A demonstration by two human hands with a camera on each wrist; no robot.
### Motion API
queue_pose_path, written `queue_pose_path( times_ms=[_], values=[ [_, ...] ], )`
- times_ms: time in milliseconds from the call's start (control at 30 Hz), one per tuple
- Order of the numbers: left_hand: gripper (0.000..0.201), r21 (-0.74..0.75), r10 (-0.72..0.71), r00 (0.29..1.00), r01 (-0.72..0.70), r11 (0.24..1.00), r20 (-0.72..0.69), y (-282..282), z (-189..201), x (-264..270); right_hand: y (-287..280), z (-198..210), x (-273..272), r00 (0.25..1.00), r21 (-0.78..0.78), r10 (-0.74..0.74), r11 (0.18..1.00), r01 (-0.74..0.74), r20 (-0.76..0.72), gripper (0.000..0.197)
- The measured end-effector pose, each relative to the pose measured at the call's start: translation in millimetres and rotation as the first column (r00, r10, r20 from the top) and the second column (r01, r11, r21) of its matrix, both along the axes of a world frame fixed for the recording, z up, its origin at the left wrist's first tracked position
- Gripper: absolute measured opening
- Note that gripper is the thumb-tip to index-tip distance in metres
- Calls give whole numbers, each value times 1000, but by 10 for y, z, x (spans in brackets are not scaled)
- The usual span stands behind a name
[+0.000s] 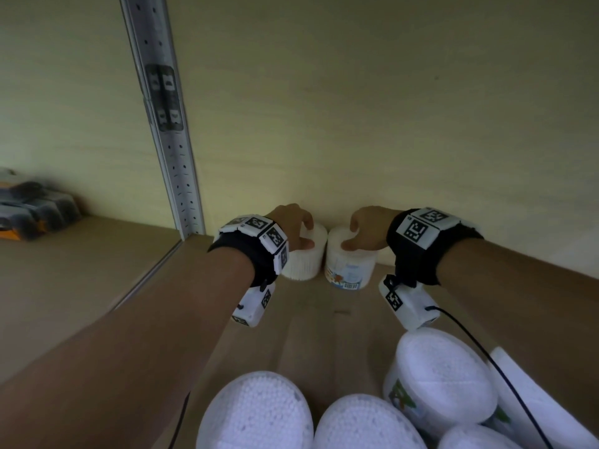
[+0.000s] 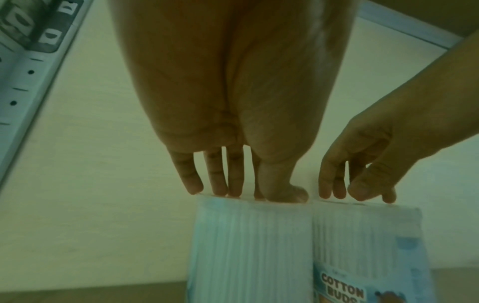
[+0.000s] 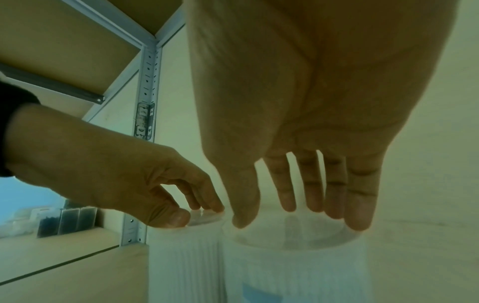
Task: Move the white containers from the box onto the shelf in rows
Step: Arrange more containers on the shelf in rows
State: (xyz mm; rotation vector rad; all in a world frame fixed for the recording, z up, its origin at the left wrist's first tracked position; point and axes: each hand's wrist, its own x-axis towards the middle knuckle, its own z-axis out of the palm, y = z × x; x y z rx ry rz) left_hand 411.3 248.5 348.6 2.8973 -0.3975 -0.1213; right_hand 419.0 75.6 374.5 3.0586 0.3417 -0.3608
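Two white ribbed containers stand side by side on the shelf board [image 1: 311, 322] against the back wall. My left hand [image 1: 304, 234] grips the lid of the left container [image 1: 304, 264] from above, thumb on the near rim and fingers on the far rim. My right hand [image 1: 351, 236] holds the lid of the right container [image 1: 348, 268], labelled "Cotton Buds", the same way. The left wrist view shows my left hand [image 2: 255, 196] on its container [image 2: 249, 246]. The right wrist view shows my right hand [image 3: 290, 219] on its container [image 3: 293, 266]. Several more white containers [image 1: 259, 413] lie below me.
A perforated metal upright [image 1: 168, 124] rises just left of the containers, dividing the shelf bays. Black and orange cases [image 1: 32, 209] sit in the left bay. A black cable [image 1: 486, 358] runs from my right wrist over the containers below.
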Motion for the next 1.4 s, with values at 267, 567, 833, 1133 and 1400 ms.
queue_pose_path(
  times_ms=[267, 567, 833, 1133, 1400],
  values=[
    [46, -7, 1, 1000, -1, 1000, 8, 0, -19, 5, 24, -32, -9, 1000, -44, 13, 999, -13, -10, 58],
    [45, -24, 16, 1000, -16, 1000, 11, 6, -45, 9, -41, 28, -11, 996, 35, 73, 997, -71, -55, 56],
    [45, -27, 21, 1000, -21, 999, -4, 7, -57, 11, -23, -55, 51, 1000, -25, -8, 1000, 8, -6, 64],
    [45, -34, 20, 1000, -20, 999, -3, 10, -51, -7, -34, -86, 101, 1000, -47, 8, 999, -8, -10, 59],
    [44, -30, 19, 1000, -18, 999, 3, 11, -48, -6, -19, -91, 138, 999, -84, 47, 995, -45, 20, 59]
  ],
)
